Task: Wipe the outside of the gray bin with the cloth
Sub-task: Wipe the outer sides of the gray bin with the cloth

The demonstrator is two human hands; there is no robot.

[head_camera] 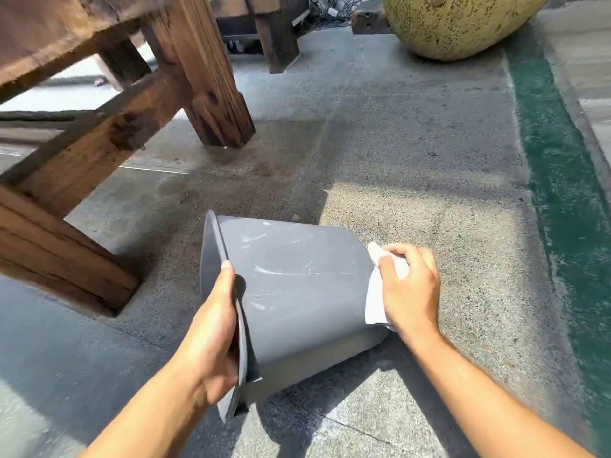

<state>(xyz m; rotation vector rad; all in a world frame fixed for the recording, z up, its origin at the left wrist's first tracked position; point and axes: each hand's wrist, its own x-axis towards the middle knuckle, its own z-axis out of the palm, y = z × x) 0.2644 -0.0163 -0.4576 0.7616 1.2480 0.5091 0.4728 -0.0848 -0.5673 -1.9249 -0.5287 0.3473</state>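
Observation:
The gray bin (294,285) lies tipped on its side above the concrete floor, its open mouth toward the left and its base toward the right. My left hand (211,328) grips the bin's rim, thumb on the outside and fingers hidden inside. My right hand (408,285) presses a white cloth (377,302) against the bin's base end at the right. Wet streaks shine on the bin's upper side.
A heavy wooden bench or table frame (109,137) stands at the left, one leg (215,94) just behind the bin. A large yellow speckled pot (456,24) sits at the back right. A green painted strip (562,180) runs along the floor at the right.

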